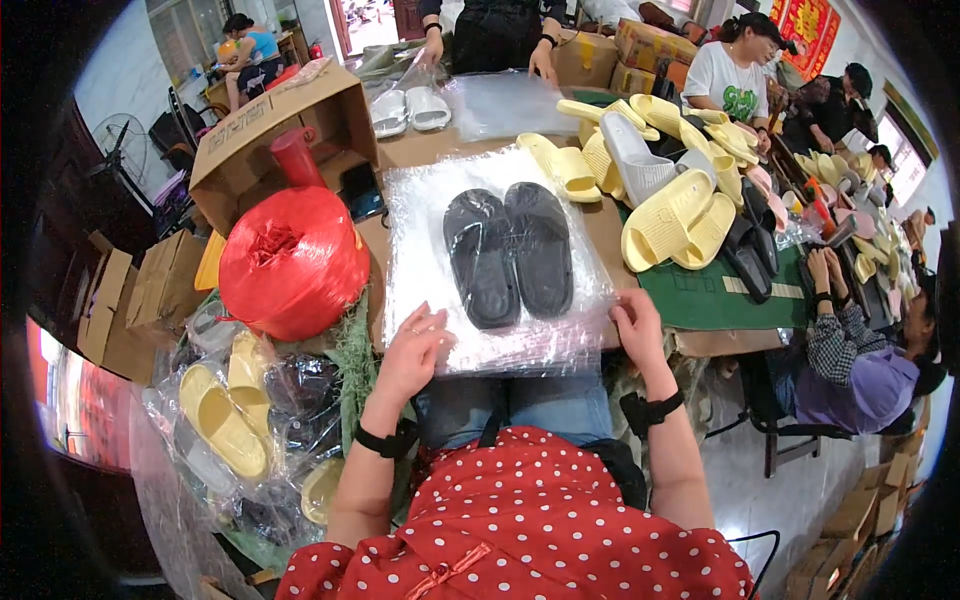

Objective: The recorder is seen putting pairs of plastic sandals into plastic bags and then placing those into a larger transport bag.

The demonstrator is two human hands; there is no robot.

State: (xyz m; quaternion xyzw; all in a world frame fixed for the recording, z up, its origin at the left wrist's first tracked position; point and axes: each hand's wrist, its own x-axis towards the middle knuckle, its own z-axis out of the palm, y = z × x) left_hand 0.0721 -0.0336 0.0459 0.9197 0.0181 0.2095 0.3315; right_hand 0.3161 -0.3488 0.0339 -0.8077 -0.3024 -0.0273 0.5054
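A pair of black slippers lies side by side on a stack of clear plastic bags spread on the table in front of me. My left hand rests on the near left edge of the plastic, fingers bent and pinching it. My right hand pinches the near right corner of the plastic. Neither hand touches the slippers.
A big red ball of twine sits at my left beside an open cardboard box. Bagged yellow slippers pile at lower left. Loose yellow slippers heap on the right. Other people sit around the table.
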